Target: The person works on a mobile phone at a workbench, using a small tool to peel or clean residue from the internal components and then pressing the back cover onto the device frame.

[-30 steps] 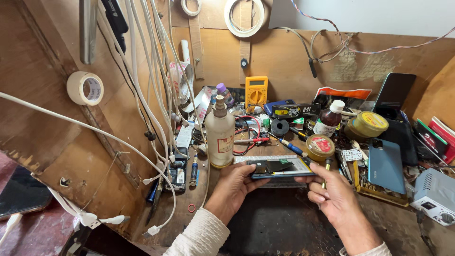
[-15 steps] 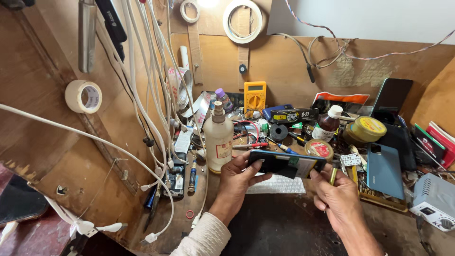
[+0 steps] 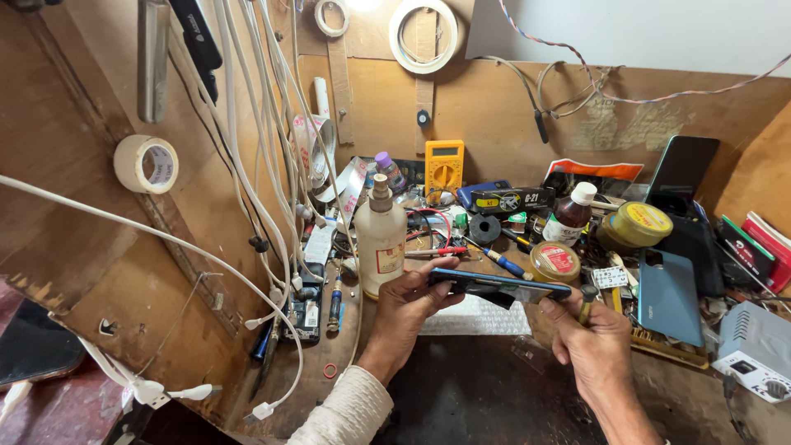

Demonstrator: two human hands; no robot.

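Observation:
Both my hands hold a thin dark phone (image 3: 498,286) edge-on above the bench, its blue rim facing me. My left hand (image 3: 409,302) grips its left end, thumb on top. At the right end my right hand (image 3: 592,338) pinches it, and a small tool with a yellowish handle (image 3: 585,310) sticks up from the same fist. Under the phone lies a white textured pad (image 3: 478,316) on the dark mat (image 3: 478,395). A pale plastic bottle (image 3: 380,241) stands just left of my left hand.
A cluttered bench: a yellow multimeter (image 3: 443,167), round tins (image 3: 554,262), a brown bottle (image 3: 568,220), a blue phone back (image 3: 667,294), a grey box (image 3: 754,350). White cables (image 3: 264,189) hang down the wooden left wall beside a tape roll (image 3: 145,163).
The phone lay flat with its face up between my hands. It has been lifted and tipped so that only its edge shows, and the white pad beneath has come into sight.

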